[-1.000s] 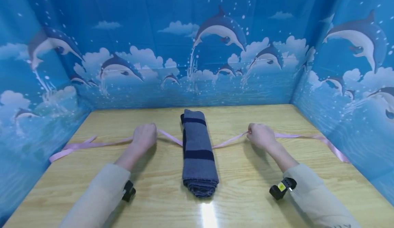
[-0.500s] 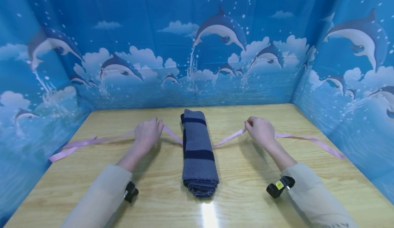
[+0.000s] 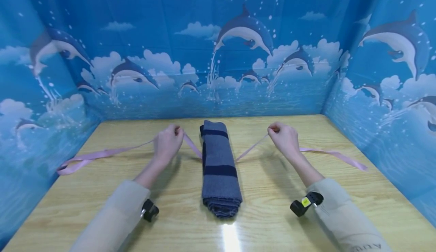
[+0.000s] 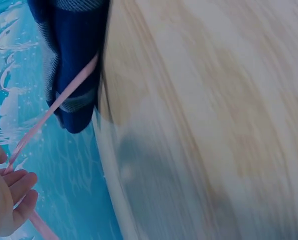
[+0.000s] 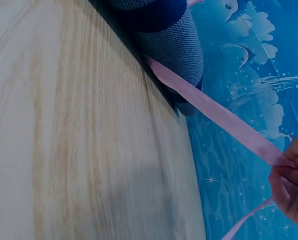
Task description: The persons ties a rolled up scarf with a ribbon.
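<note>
A rolled blue-grey cloth with dark stripes (image 3: 219,153) lies lengthwise in the middle of the table. Beneath it passes a pink ribbon (image 3: 252,147), coming out on both sides. Left of the roll, my left hand (image 3: 167,144) pinches the ribbon above the table, and a loose tail trails to the left edge. On the other side my right hand (image 3: 284,140) pinches the ribbon too, its tail lying off to the right. The right wrist view shows the ribbon (image 5: 214,110) stretched from under the roll to thumb and finger. Where it runs under the cloth is hidden.
The wooden table (image 3: 259,214) carries the roll and ribbon. A blue curtain with dolphins (image 3: 163,25) encloses the back and both sides. Small black wrist cameras, one of them the right camera (image 3: 304,203), sit at the sleeve cuffs.
Both hands have risen and come inward toward the roll, lifting the ribbon on each side. The right tail has been drawn inward along the table. The roll stays in place.
</note>
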A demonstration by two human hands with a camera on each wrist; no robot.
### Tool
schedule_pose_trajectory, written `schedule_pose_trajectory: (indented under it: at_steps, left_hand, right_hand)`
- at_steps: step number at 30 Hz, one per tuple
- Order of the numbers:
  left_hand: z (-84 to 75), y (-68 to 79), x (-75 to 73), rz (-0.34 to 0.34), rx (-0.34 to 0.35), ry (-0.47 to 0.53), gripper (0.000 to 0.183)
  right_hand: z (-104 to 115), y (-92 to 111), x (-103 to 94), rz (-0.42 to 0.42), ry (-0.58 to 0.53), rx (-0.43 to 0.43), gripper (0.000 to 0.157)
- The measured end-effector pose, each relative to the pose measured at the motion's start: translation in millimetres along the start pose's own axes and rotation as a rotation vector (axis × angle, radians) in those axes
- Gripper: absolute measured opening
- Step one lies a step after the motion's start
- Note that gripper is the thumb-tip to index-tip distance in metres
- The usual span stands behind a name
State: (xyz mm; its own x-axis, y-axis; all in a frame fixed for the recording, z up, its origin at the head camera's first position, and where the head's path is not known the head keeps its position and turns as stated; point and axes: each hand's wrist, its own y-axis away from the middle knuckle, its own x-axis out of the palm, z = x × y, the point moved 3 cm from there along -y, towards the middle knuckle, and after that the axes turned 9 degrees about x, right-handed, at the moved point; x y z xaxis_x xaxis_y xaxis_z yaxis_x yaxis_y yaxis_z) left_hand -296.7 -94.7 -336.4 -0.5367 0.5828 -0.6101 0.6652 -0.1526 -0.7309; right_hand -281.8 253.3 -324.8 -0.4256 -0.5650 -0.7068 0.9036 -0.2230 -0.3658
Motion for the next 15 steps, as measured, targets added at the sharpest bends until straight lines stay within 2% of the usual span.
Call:
schedule_pose_trajectory:
  at_steps: [4,9,15]
  left_hand:
    - [-4.4,-3.3,1.2,-0.007,-0.069,0.101,0.019]
    - [-12.2,-6.1,1.0,-0.029,-0.101,0.195,0.015]
    - [-19.8,-8.6,1.5,-0.005,-0.145,0.314,0.017]
  right_hand:
    - [5,-1,-0.1,0.007,-0.021,-0.005,0.018]
    - [11,-1,2.1,0.056,-0.042,0.009,0.018]
    - [18,-1,5.7,0.079,-0.064,-0.004,0.02]
